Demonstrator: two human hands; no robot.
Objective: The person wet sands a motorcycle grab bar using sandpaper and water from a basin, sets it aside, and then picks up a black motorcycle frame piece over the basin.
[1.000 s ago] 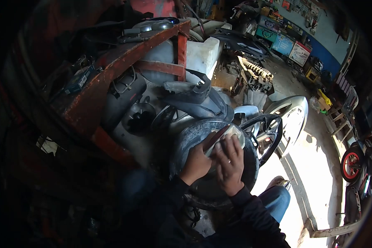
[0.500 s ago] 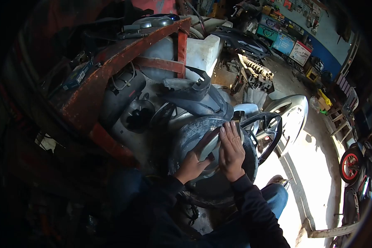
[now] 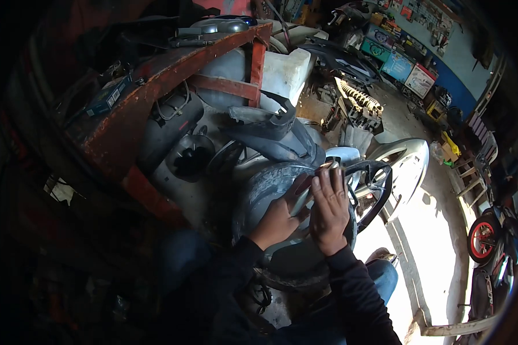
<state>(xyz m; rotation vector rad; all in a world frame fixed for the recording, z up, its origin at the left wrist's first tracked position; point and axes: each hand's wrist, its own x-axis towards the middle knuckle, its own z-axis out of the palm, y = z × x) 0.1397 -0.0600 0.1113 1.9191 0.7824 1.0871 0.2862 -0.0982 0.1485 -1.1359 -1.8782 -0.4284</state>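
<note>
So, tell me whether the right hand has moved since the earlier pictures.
Yes, the right hand has shifted toward the black looped part, its fingertips now nearer it.

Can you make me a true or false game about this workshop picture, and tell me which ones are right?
1. The left hand and the right hand are both over the big round tub. True.
2. The bench is bright green. False: it is red, with some scuffed paint.
3. The motorbike wheel on the right side of the picture has red on it. True.
4. The person is wearing thick yellow gloves. False: both hands are bare.
5. The pale coil spring is on top of the bench. False: it is away from the bench, beyond the tub.
6. The person's sleeves are dark. True.
</note>
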